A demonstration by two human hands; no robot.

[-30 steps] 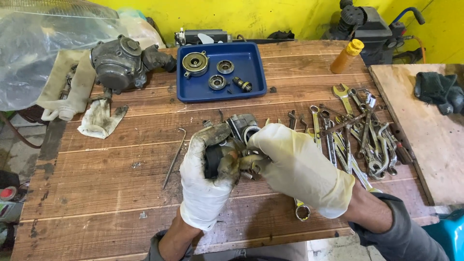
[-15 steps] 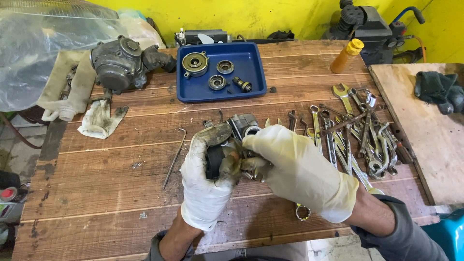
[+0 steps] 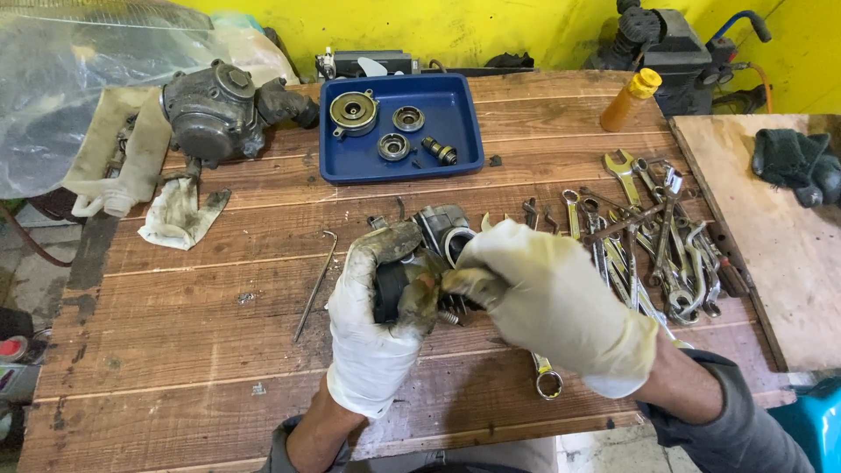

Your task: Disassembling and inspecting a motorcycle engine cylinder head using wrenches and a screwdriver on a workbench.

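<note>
On the wooden bench (image 3: 219, 350), behind the hands, a blue tray (image 3: 455, 114) holds round metal parts — a flanged disc, two rings, a small shaft. Nearer, the gloved left hand (image 3: 377, 333) grips a dark engine part (image 3: 392, 289) above mid-bench; the right hand (image 3: 552, 307) pinches its edge.

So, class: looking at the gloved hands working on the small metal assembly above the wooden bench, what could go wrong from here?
1. The greasy white-gloved left hand and right hand might lose grip on the grey metal carburettor-like part.
2. Small pieces could drop and roll among the heap of steel spanners rather than into the blue plastic tray.
</note>
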